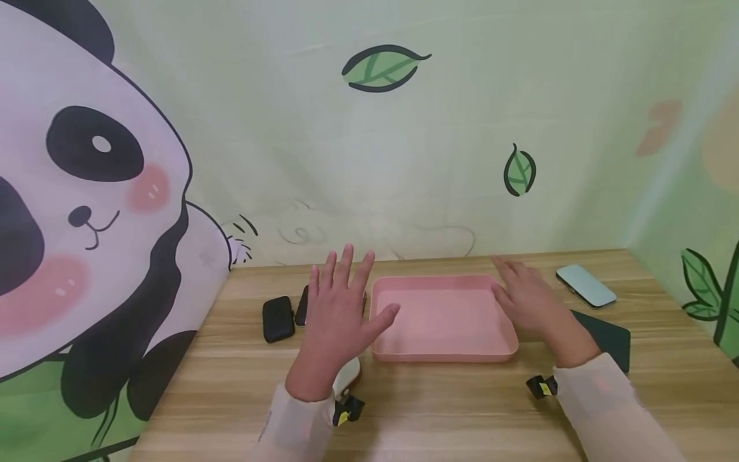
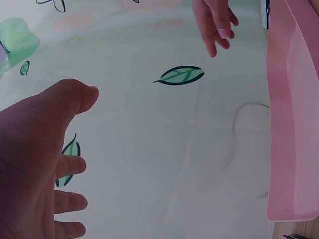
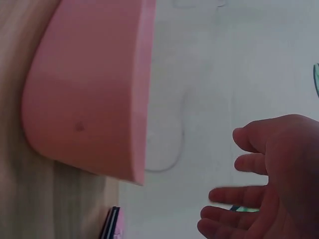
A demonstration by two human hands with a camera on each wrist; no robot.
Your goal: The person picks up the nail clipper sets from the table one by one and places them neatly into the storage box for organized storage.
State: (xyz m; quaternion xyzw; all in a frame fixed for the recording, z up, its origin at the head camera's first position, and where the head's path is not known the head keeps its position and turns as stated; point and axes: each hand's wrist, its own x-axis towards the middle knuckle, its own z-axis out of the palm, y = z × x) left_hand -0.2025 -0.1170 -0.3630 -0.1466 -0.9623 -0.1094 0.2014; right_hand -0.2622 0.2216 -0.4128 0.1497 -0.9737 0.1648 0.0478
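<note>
A pink rectangular tray (image 1: 441, 317) lies on the wooden table between my two hands. To its left, my left hand (image 1: 337, 317) is raised with fingers straight and spread, the thumb overlapping the tray's left rim in the head view. Nothing is in that hand (image 2: 30, 144) in the left wrist view. My right hand (image 1: 524, 298) hovers by the tray's right rim, holding nothing, its fingers extended. In the right wrist view that hand (image 3: 286, 174) appears apart from the tray's wall (image 3: 84, 94). Behind my left fingers, a dark flat object (image 1: 301, 308) is mostly hidden.
A small black rounded case (image 1: 278, 319) lies at the left. Partly under my left wrist is a whitish rounded object (image 1: 348, 375). At the back right sits a pale blue phone-like slab (image 1: 586, 285), with a dark green flat item (image 1: 612, 340) beside my right forearm. A panda-print cloth (image 1: 433, 160) hangs behind.
</note>
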